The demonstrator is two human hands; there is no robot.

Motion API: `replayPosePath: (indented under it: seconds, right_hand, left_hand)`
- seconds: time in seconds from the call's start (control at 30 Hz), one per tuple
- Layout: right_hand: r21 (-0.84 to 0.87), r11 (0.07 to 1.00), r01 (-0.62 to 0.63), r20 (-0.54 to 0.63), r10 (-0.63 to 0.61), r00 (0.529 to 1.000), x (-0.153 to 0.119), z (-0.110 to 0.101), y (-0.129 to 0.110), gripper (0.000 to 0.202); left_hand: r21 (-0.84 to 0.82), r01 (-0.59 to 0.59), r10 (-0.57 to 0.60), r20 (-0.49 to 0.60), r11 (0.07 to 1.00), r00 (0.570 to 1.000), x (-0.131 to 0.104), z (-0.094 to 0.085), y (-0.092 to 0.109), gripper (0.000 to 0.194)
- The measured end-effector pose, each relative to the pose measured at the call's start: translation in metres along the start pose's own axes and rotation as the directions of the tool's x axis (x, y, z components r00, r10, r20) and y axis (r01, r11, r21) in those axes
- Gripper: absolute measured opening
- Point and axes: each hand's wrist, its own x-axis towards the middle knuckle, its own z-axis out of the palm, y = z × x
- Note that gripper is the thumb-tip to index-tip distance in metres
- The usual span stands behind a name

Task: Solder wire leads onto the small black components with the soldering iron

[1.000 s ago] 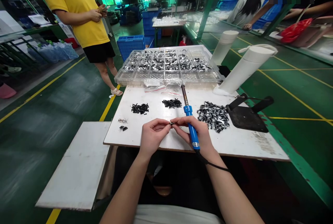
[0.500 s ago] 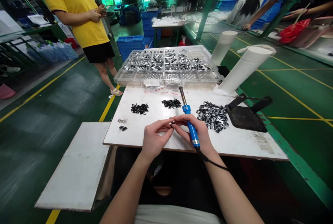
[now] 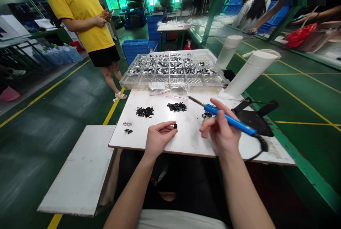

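Between the thumb and fingertips of my left hand point(image 3: 160, 137) is a small black part point(image 3: 175, 126), held just above the white tabletop point(image 3: 191, 135). My right hand point(image 3: 222, 129) has a blue-handled soldering iron point(image 3: 226, 118) resting between thumb and index finger, its metal tip pointing to the upper left and its black cord trailing behind. Beneath and behind that hand lies a pile of shiny black-and-silver parts point(image 3: 208, 115), mostly hidden. Two heaps of small black pieces, a left heap point(image 3: 144, 112) and a middle heap point(image 3: 177, 107), lie beyond my left hand.
A clear compartment tray point(image 3: 173, 80) full of parts spans the table's back. White tubes point(image 3: 252, 72) and a black stand point(image 3: 255, 120) are at the right. A few tiny metal bits point(image 3: 128, 124) lie at left. A person in a yellow shirt point(image 3: 80, 12) stands back left.
My right hand has parted from my left and swung right with the soldering iron, which now lies more level. My left hand stays put with the black part, now more visible.
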Motion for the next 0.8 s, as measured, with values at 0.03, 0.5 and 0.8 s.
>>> replayPosePath:
  seconds: [0.03,0.5,0.8]
  right_hand:
    - [-0.027,0.999,0.019,-0.031,-0.02,0.999,0.003,-0.006,-0.002,0.051]
    - [-0.115,0.934,0.338,-0.387,-0.355,0.851,0.052,0.017,-0.011,0.055]
    - [-0.094,0.927,0.364,-0.418,-0.369,0.83,0.032,0.011,0.001,0.049]
  left_hand:
    - [-0.001,0.007,-0.007,0.0,1.0,1.0,0.0,0.0,0.001,0.034]
    - [0.001,0.049,-0.049,-0.018,0.999,0.999,0.0,0.001,0.003,0.036]
    - [0.021,0.018,-0.018,-0.005,1.0,1.0,-0.001,0.001,0.001,0.036]
